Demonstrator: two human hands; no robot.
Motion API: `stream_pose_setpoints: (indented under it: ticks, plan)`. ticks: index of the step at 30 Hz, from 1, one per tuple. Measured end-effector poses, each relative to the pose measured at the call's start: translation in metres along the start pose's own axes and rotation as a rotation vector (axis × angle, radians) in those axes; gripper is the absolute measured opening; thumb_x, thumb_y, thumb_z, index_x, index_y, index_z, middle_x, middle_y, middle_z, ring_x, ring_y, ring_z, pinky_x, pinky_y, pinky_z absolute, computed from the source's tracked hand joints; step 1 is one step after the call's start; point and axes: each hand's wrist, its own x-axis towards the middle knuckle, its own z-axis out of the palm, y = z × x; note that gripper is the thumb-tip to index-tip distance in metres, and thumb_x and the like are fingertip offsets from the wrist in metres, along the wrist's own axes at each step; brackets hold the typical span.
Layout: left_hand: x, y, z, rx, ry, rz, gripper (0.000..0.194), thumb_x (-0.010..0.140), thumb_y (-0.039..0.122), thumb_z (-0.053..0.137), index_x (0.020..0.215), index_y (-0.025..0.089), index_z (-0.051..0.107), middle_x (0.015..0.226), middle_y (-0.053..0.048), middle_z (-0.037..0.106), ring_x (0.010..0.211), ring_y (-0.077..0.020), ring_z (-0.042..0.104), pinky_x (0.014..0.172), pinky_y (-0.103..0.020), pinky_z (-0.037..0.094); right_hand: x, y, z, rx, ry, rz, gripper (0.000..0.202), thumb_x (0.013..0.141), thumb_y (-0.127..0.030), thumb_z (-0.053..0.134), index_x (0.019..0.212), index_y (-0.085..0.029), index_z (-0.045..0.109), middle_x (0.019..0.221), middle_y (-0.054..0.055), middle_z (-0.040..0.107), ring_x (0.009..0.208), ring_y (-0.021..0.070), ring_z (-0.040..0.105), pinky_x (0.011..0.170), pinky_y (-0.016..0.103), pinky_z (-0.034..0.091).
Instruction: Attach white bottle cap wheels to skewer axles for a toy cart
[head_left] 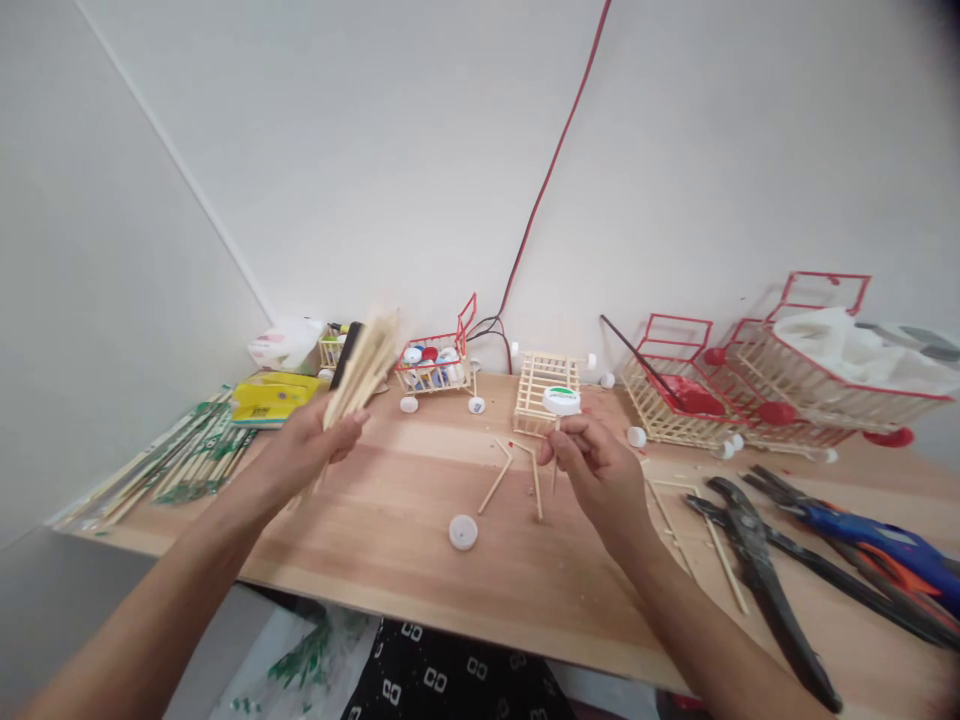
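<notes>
My left hand [319,435] is closed around a bundle of wooden chopsticks [367,370], held upright and slightly smeared by motion. My right hand [596,470] pinches a thin wooden stick [555,475]. A white bottle cap [562,401] with green print sits at the top of that stick, just above my fingers. On the table between my hands lie two bent stick pieces, one [495,482] left of the other [537,485]. Nearer to me a loose white cap [463,532] rests on the wood. Behind my right hand stands a small stick frame [536,390] with white cap wheels.
Wrapped chopsticks [202,450] and a yellow packet [274,398] lie at left. A small stick cart [435,375] full of caps stands at the back. Red-trimmed carts [675,400] line the right side. Pliers [772,590] and a blue-handled tool [877,535] lie at front right.
</notes>
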Motion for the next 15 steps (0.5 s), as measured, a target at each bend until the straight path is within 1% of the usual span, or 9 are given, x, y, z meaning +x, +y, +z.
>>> stream_pose_setpoints:
  ticks: [1,3,5,6,7,9,11,13,15]
  plan:
    - [0.003,0.004,0.004,-0.182,0.111,-0.007,0.034,0.080,0.043,0.060,0.065,0.020,0.040,0.051,0.006,0.035,0.043,-0.0087,0.033,0.042,-0.021,0.027,0.000,0.000,0.000,-0.003,-0.002,0.003,0.017,0.091,-0.034,0.051,0.081,-0.021,0.055,0.067,-0.003,0.063,0.050,0.0091,0.040,0.051,0.023,0.032]
    - [0.009,0.009,0.015,-0.467,0.296,0.086,0.031,0.077,0.037,0.065,0.067,0.020,0.041,0.051,0.008,0.032,0.043,-0.0073,0.030,0.042,-0.020,0.027,0.000,0.001,0.000,-0.003,-0.005,0.009,0.017,0.091,-0.035,0.051,0.081,-0.021,0.055,0.067,-0.003,0.062,0.050,0.0092,0.041,0.051,0.023,0.032]
    - [0.011,0.006,0.029,-0.595,0.372,0.168,0.027,0.075,0.031,0.068,0.072,0.020,0.043,0.051,0.008,0.032,0.043,-0.0069,0.031,0.042,-0.019,0.028,0.000,0.001,-0.001,-0.001,-0.009,0.016,0.018,0.091,-0.035,0.051,0.081,-0.021,0.055,0.067,-0.002,0.062,0.051,0.0092,0.041,0.051,0.023,0.032]
    - [0.011,0.002,0.035,-0.596,0.389,0.168,0.026,0.075,0.030,0.068,0.072,0.020,0.044,0.051,0.008,0.034,0.044,-0.0073,0.033,0.043,-0.019,0.030,0.001,0.001,-0.001,-0.002,-0.009,0.019,0.019,0.091,-0.035,0.051,0.080,-0.021,0.055,0.067,-0.002,0.062,0.051,0.0093,0.041,0.051,0.023,0.032]
    - [0.009,-0.004,0.042,-0.557,0.398,0.146,0.027,0.076,0.031,0.067,0.070,0.020,0.043,0.050,0.007,0.036,0.046,-0.0080,0.037,0.045,-0.019,0.034,0.001,0.001,-0.001,-0.004,-0.008,0.021,0.019,0.091,-0.036,0.051,0.080,-0.020,0.055,0.067,-0.002,0.062,0.051,0.0093,0.041,0.051,0.023,0.033]
    - [0.005,-0.019,0.052,-0.476,0.334,0.035,0.029,0.077,0.034,0.066,0.067,0.019,0.043,0.053,0.005,0.045,0.049,-0.0092,0.044,0.045,-0.019,0.036,0.001,0.000,-0.001,-0.010,-0.004,0.021,0.019,0.091,-0.036,0.051,0.081,-0.020,0.055,0.067,-0.001,0.063,0.051,0.0096,0.042,0.052,0.024,0.033]
    - [0.001,-0.034,0.060,-0.486,0.255,-0.076,0.032,0.075,0.040,0.067,0.069,0.019,0.043,0.055,0.004,0.048,0.047,-0.0095,0.045,0.042,-0.019,0.036,0.001,0.000,-0.001,-0.013,-0.003,0.020,0.018,0.091,-0.035,0.051,0.081,-0.020,0.055,0.067,-0.001,0.063,0.051,0.0098,0.042,0.051,0.024,0.033]
    - [0.000,-0.044,0.064,-0.521,0.192,-0.105,0.034,0.075,0.044,0.065,0.071,0.019,0.043,0.054,0.004,0.048,0.048,-0.0102,0.047,0.042,-0.020,0.038,0.001,-0.001,0.000,-0.010,-0.004,0.021,0.018,0.091,-0.035,0.051,0.081,-0.021,0.055,0.067,-0.002,0.063,0.051,0.0098,0.043,0.051,0.024,0.033]
    - [0.000,-0.046,0.066,-0.557,0.171,-0.102,0.035,0.076,0.046,0.065,0.070,0.018,0.043,0.054,0.004,0.048,0.049,-0.0104,0.048,0.044,-0.021,0.040,0.001,-0.001,-0.001,-0.010,-0.003,0.020,0.016,0.091,-0.034,0.051,0.082,-0.021,0.054,0.067,-0.002,0.064,0.051,0.0097,0.043,0.052,0.023,0.034]
